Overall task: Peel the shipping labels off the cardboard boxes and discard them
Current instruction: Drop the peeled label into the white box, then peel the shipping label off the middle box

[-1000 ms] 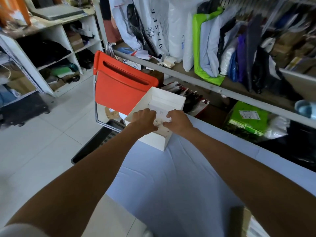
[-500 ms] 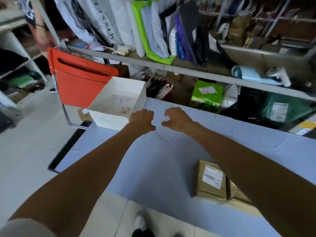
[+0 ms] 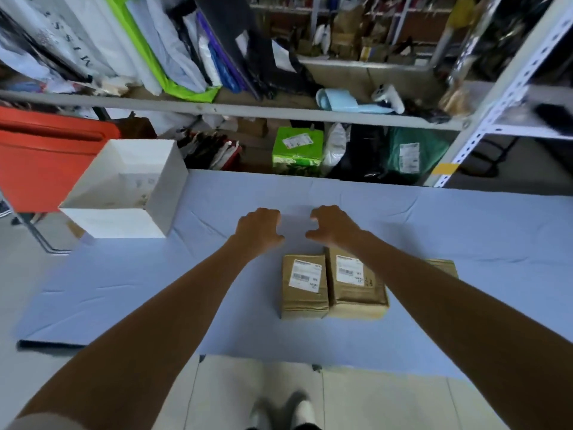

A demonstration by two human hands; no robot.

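The cardboard boxes [image 3: 356, 296] sat side by side on the bench [image 3: 124, 290], shipping labels [image 3: 305, 276] on top. Just beyond them the left hand [image 3: 259, 231] and right hand [image 3: 333, 226] hovered empty, fingers loosely curled, apparently off the surface.

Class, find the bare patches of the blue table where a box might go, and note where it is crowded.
Bare: the cloth left of the left hand, from the white bin to the near edge; also the far right, beyond the right hand. Crowded: mid-table, where the cardboard boxes sit together.
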